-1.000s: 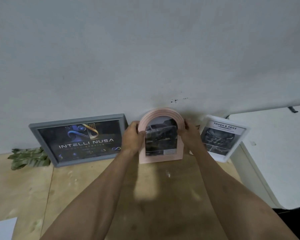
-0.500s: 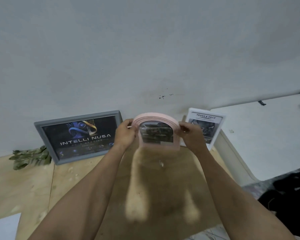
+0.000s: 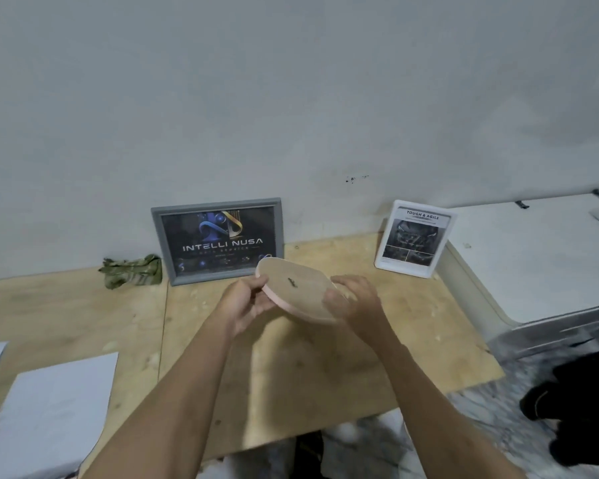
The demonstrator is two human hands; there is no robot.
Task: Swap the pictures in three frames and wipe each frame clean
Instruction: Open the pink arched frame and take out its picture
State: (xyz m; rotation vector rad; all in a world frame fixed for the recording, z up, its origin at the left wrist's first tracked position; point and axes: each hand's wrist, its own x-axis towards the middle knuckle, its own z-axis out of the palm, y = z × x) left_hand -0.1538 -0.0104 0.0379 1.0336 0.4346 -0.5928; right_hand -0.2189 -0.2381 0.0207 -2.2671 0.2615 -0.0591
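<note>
Setting: grey plastered wall (image 3: 291, 98) behind a low plywood surface (image 3: 412, 326); only the head view is given, looking forward and down.
Standing frames: grey frame (image 3: 217, 240) with the dark "INTELLI NUSA" print leans on the wall to the left of centre; white frame (image 3: 415, 239) headed "TOUGH & AGILE" leans to the right, well apart from it.
Cloth: green cloth (image 3: 132, 275) lies crumpled just left of the grey frame, against the wall, far from both hands.
Loose sheets: white sheets (image 3: 49, 409) lie flat at the near left of the plywood; whether they are the replacement pictures cannot be told.
Held frame: pink arched frame (image 3: 296, 292) is up off the plywood, in front of the grey frame's lower right corner, turned so its tan backing board faces the camera and tilted close to flat.
Long axis: it runs roughly left to right between the hands, the rounded end toward the left hand.
Back fitting: small dark clip (image 3: 292, 282) sits near the middle of the backing; its type is too small to read.
Left hand (image 3: 244, 302): curled narrowly on the rounded edge, thumb on top, fingers beneath, carrying the frame.
Right hand (image 3: 355, 300): loosely spread over the right end, palm down, thumb on the backing.
Coming move: likely freeing the backing; the clip lies between the hands, about equally near both, and the right looks freer to work it.
</note>
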